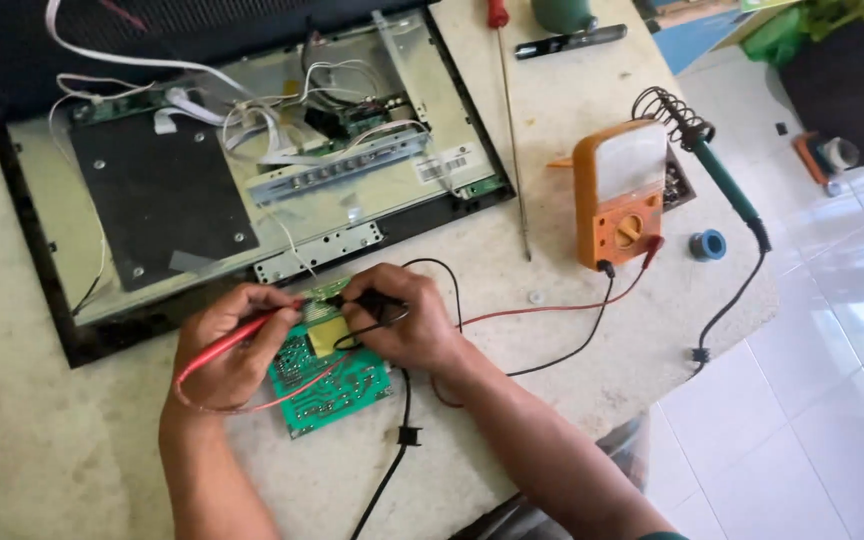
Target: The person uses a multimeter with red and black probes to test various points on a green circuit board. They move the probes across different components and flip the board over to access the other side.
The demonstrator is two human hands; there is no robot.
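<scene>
Head view, looking down at a pale speckled surface (572,100). Left hand (227,345) is closed around a red test probe (242,335), tip angled toward the upper edge of a green circuit board (337,385) lying flat on the surface near its front edge. Right hand (402,320) is closed around a black test probe (367,300), tip also on the upper part of the board, close to the red tip; the two hands sit just beside each other over the board, not touching. A yellow patch (324,335) shows on the board between the hands. Red lead (552,305) and black lead (577,345) run right from the hands to an orange analog multimeter (620,195) lying face-up, well apart from the board. Behind the board: an opened flat-panel chassis (182,200), back cover off, with a black plate, white wiring and a small internal board visible. To the right of the chassis lies a long red-handled screwdriver (508,120). Beyond the meter a green-handled soldering iron (727,180) rests in a coil stand (667,110), with a small blue spool (708,244) just beside it. Its black cord hangs off the surface edge over a white tiled floor (832,330).
</scene>
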